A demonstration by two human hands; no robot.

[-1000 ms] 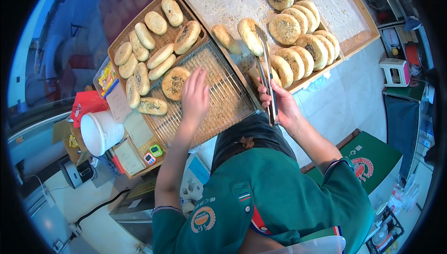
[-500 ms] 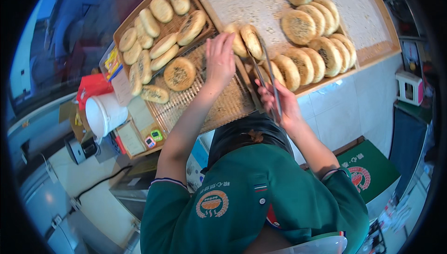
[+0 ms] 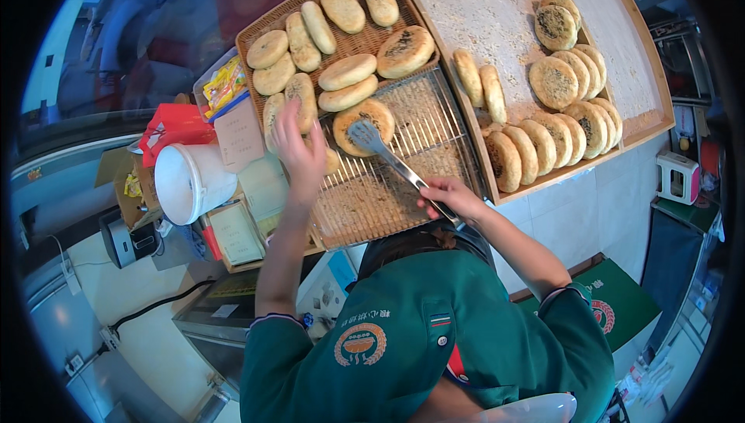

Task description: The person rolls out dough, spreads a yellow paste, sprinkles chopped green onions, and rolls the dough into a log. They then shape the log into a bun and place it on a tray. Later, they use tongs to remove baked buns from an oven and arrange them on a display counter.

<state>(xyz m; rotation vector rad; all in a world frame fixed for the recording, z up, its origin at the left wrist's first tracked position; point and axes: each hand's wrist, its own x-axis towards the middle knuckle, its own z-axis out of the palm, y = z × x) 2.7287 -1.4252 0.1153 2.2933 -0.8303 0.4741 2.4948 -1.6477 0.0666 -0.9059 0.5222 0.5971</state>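
Note:
My right hand [image 3: 452, 199] grips a pair of metal tongs [image 3: 397, 161] by the handle end. The tongs' flat tip lies over a round, seed-topped flatbread [image 3: 375, 116] on a wire rack [image 3: 407, 140]. To the left, my left hand [image 3: 301, 147] is open, its fingers stretched toward an oval bread [image 3: 303, 97]; whether they touch it I cannot tell. Another bread [image 3: 331, 161] is partly hidden by that hand. Two breads [image 3: 492, 94] lean on edge in a paper-lined wooden tray [image 3: 518, 183] at the right.
Behind the rack, a brown wicker basket [image 3: 247, 35] carries several oval breads. Rows of round breads [image 3: 552, 134] fill the wooden tray's right and near sides. A white bucket [image 3: 209, 182], a red bag [image 3: 172, 130] and a cardboard box [image 3: 124, 190] stand at the left.
Both hands have moved left from the wooden tray to over the rack. The tongs have left the two leaning breads and now point at the round bread. The view has shifted.

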